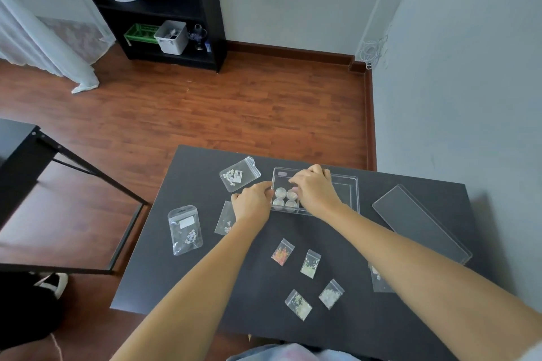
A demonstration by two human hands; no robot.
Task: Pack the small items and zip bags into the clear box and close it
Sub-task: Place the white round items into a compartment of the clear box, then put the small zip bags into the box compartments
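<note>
Table (205, 258): dark, matte, rectangular.
Far middle: clear box (349, 184), open, four round pots (285, 198) in its left end.
Right: flat clear lid (422, 224).
Left: three larger zip bags (185, 230).
Near middle: four small zip bags (310, 263).

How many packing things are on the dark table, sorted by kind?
Clear plastic zip bags: 8, first at, one partly hidden under the right arm
Small round silver pots in the clear box: 4
Clear flat lid: 1
Clear box: 1
Total: 14
</note>
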